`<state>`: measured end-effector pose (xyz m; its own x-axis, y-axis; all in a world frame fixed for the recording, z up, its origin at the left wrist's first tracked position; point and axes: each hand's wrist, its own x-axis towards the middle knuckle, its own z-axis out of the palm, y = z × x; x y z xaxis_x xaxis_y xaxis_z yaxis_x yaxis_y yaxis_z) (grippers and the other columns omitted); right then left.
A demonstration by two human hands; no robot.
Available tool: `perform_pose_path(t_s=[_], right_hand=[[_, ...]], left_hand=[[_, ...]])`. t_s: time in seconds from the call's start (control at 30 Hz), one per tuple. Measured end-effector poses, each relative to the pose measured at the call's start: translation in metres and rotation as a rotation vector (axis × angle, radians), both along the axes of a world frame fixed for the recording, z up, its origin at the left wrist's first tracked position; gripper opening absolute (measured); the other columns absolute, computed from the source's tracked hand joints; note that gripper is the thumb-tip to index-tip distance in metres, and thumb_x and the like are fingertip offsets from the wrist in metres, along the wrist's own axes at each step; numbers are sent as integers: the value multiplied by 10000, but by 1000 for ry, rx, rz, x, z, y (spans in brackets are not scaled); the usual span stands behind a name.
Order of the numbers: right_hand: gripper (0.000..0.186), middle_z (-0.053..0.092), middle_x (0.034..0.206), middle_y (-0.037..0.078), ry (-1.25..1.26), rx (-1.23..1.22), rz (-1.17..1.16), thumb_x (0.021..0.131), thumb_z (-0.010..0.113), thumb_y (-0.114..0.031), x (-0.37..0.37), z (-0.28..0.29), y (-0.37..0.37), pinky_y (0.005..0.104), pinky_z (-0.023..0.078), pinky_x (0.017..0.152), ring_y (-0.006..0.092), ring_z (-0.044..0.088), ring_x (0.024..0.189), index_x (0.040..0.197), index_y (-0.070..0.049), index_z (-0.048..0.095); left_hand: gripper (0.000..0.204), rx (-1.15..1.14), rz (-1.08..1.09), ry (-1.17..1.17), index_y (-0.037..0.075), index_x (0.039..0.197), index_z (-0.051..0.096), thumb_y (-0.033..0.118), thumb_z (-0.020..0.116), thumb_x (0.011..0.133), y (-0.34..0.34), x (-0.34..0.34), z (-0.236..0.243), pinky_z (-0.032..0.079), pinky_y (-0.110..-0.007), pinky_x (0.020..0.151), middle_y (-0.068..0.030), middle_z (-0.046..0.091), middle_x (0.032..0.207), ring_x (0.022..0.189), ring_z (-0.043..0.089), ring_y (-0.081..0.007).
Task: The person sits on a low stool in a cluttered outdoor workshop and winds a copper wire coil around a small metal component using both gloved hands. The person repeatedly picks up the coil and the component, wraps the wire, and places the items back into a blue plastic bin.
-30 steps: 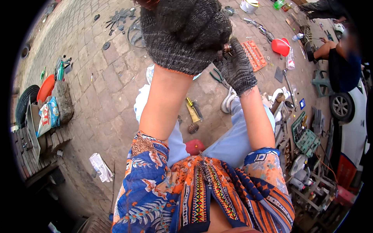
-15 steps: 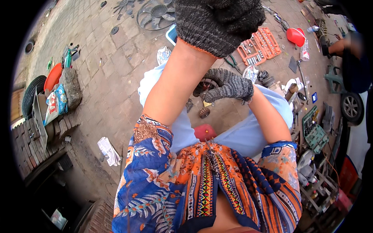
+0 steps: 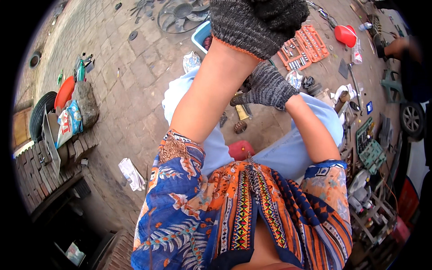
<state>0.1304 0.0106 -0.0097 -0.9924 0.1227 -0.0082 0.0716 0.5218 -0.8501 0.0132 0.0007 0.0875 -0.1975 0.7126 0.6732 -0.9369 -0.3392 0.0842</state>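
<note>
Right hand [image 3: 265,85] now lower, gloved, curled by small gear [image 3: 240,127]; clenched left hand [image 3: 256,22] masking orange socket tray [image 3: 302,47].

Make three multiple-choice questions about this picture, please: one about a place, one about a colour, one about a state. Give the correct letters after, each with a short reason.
1. Where does the orange socket tray lie?
A. on the paved ground, above the hands in the picture
B. on the person's lap
C. on the brick stack at the left

2. What colour are the knit gloves on both hands?
A. white
B. dark grey
C. yellow

3. In what state is the left hand?
A. spread flat on the ground
B. bare and open
C. closed into a fist, raised near the camera

Answers:
1 A: the tray sits open on the paving stones, near the red funnel.
2 B: both the left hand and the right hand wear dark grey knit.
3 C: the gloved fingers are curled in, large at the top of the picture.
</note>
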Motion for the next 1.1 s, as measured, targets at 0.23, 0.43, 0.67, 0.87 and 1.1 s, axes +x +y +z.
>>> perform_pose_path(t_s=[0.23, 0.43, 0.67, 0.87, 1.1], right_hand=[[309, 580, 1011, 103, -62, 35, -93, 899, 436, -102, 35, -4, 28, 322, 472, 798, 240, 587, 882, 1191, -108, 538], [456, 635, 806, 47, -247, -343, -382, 851, 612, -328, 42, -34, 46, 260, 477, 729, 100, 591, 736, 1177, -25, 517], [599, 620, 987, 88, -173, -188, -260, 727, 755, -288, 38, -28, 32, 283, 479, 831, 158, 599, 899, 1207, -40, 496], [611, 598, 1087, 102, -162, -196, -119, 718, 763, -278, 39, -21, 32, 304, 464, 885, 174, 572, 1003, 1214, -47, 492], [517, 602, 885, 31, -319, -598, -212, 729, 745, -186, 31, -10, 25, 248, 501, 620, 98, 578, 747, 1184, -75, 527]], left_hand=[[333, -44, -8, -8, 3, 1121, 495, 243, 326, 964, 1, -3, 0, 261, -236, 327, 33, 373, 523, 362, 295, -74], [342, 37, -29, 41, 5, 1131, 494, 266, 356, 957, 15, -6, -16, 270, -237, 337, 37, 373, 529, 370, 298, -78], [339, 27, -24, 37, 3, 1126, 492, 265, 357, 959, 10, -9, -11, 266, -236, 340, 39, 372, 529, 370, 297, -76], [336, 14, 0, 34, 2, 1121, 491, 264, 358, 959, 6, -13, -12, 262, -236, 342, 41, 372, 528, 369, 296, -74], [333, 19, 34, 31, 0, 1116, 490, 263, 359, 961, -2, -19, -8, 258, -235, 345, 43, 371, 528, 369, 295, -72]])
